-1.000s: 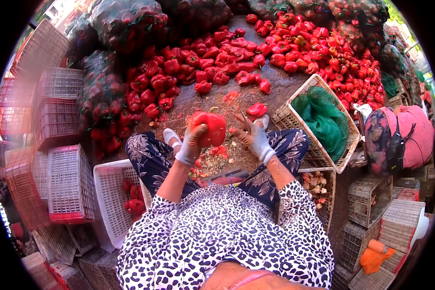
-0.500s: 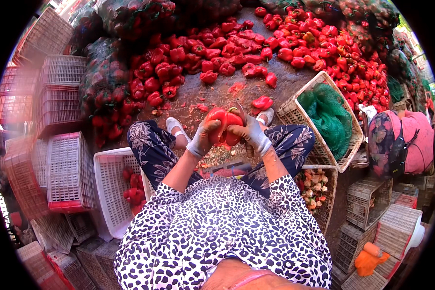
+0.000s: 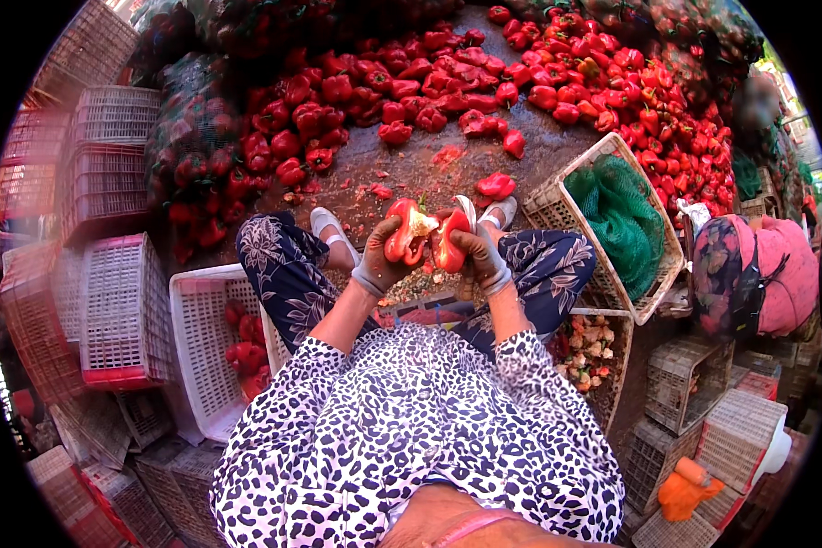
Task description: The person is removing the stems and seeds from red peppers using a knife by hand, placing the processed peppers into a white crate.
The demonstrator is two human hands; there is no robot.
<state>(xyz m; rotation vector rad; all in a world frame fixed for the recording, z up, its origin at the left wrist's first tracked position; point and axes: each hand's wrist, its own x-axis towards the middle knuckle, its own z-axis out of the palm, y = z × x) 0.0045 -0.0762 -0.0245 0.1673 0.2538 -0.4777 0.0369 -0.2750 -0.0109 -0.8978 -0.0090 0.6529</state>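
My gloved left hand is closed around one half of a red bell pepper, whose pale seed core shows at the split. The other red pepper half is gripped in my gloved right hand. Between the two halves a gap has opened, though they stay close together. A thin pale blade sticks up beside my right hand; its handle is hidden. Both hands are above the littered ground between my knees. A single red pepper lies just past my right shoe.
Heaps of red peppers cover the ground ahead. At my left stands a white crate with red pieces. To the right are a crate holding green netting and a crate of pale cores. Stacked crates rise far left.
The pepper, held together before, is now parted into two halves showing its pale core. My hands have turned slightly outward, and the blade stands out more plainly.
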